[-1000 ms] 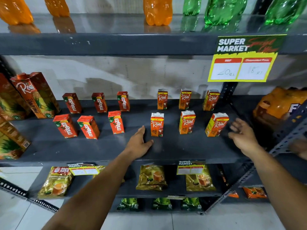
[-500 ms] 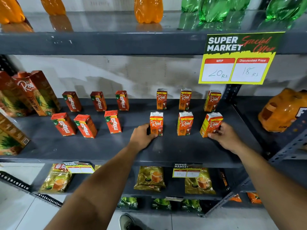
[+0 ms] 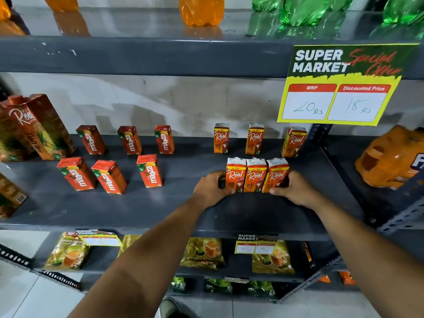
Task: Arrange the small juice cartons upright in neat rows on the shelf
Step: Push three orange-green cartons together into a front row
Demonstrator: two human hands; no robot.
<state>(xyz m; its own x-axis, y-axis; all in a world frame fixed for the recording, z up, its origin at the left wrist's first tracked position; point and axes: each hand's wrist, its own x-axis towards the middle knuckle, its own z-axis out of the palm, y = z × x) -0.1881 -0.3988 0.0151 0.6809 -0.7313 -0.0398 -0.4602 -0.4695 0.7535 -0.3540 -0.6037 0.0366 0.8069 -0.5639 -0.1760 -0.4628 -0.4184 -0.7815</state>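
Note:
Three small orange Real cartons point(image 3: 255, 176) stand upright and pressed side by side in the front row on the grey shelf point(image 3: 160, 210). My left hand point(image 3: 210, 188) presses the left carton's side. My right hand point(image 3: 296, 189) presses the right carton's side. Behind them three more Real cartons point(image 3: 255, 139) stand spaced apart in a back row. To the left, six red Maaza cartons stand upright in two spaced rows, back row point(image 3: 129, 140) and front row point(image 3: 109, 176).
Large Real pineapple cartons point(image 3: 39, 127) stand at the shelf's left end. An orange bottle pack point(image 3: 392, 157) lies on the adjoining right shelf. A yellow price sign point(image 3: 339, 86) hangs from the shelf above, which holds orange and green bottles. Tea packets point(image 3: 203, 252) fill the shelf below.
Both hands closed in on the front-row Real cartons and pushed the three spaced cartons together into one tight group.

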